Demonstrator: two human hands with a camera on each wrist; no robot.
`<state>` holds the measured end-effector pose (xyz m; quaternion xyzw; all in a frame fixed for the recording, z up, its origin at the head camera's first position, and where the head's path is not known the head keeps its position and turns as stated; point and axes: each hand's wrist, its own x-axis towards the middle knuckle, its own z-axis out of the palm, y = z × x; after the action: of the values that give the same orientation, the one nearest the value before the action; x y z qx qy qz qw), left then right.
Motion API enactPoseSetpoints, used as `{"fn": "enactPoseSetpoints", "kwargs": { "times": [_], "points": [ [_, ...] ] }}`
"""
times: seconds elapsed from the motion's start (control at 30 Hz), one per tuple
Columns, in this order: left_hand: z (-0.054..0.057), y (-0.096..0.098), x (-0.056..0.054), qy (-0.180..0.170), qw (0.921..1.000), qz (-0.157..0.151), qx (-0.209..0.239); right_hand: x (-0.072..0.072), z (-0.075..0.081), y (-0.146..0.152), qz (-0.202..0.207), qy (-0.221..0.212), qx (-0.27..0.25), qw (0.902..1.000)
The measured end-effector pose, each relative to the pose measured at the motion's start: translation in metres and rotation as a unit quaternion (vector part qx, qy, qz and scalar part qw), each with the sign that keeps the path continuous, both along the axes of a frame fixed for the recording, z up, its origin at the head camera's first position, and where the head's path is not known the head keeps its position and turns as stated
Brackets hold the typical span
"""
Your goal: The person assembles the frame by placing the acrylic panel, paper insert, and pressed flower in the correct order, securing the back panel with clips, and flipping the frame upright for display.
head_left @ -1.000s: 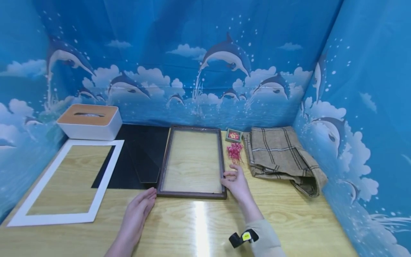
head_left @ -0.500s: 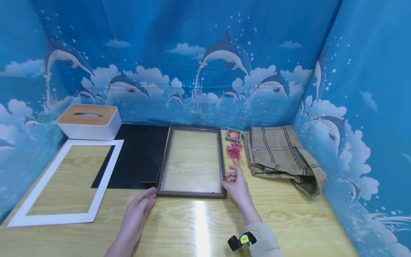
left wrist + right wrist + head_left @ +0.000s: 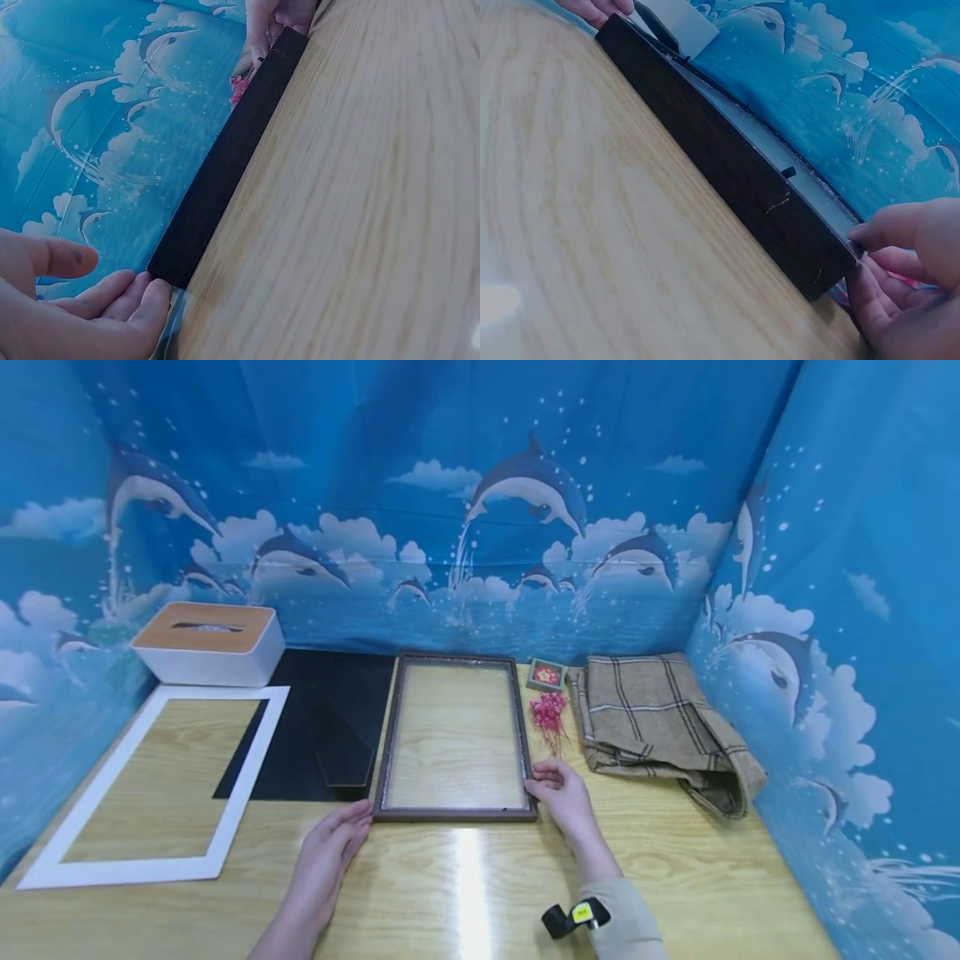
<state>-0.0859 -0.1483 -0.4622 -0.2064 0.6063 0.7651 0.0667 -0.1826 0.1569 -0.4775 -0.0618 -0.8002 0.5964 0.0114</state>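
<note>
2 hands on the frame point(image 3: 454, 737) flat on the desk point(image 3: 480, 877), left hand point(image 3: 330, 847) flat-fingered, right hand point(image 3: 564, 793) curled at its corner; mat point(image 3: 150, 781), backing point(image 3: 322, 727), flowers point(image 3: 549, 714) not yet in.

The dark wooden frame point(image 3: 454, 814) looks matt and scuffed around a clear glossy pane, on a glossy varnished wood-grain table point(image 3: 480, 877); at 2 o'clock lies coarse woven plaid cloth point(image 3: 656, 727), at 10 o'clock matt white mat board point(image 3: 142, 868).
</note>
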Motion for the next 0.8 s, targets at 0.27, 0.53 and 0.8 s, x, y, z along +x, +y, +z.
{"fn": "enactPoseSetpoints", "kwargs": {
  "times": [0.27, 0.53, 0.8],
  "points": [
    [-0.006, 0.000, -0.004, 0.000, 0.9984, 0.002, -0.056, 0.001, -0.001, 0.002, 0.003, -0.010, -0.026, 0.9996],
    [-0.017, -0.004, -0.011, 0.009, 0.9882, -0.005, -0.153, 0.001, -0.007, 0.006, 0.014, -0.023, -0.032, 0.9991],
    [-0.027, -0.005, -0.016, 0.042, 0.9835, -0.009, -0.176, 0.000, -0.011, 0.009, 0.021, -0.014, -0.017, 0.9995]
  ]
}}
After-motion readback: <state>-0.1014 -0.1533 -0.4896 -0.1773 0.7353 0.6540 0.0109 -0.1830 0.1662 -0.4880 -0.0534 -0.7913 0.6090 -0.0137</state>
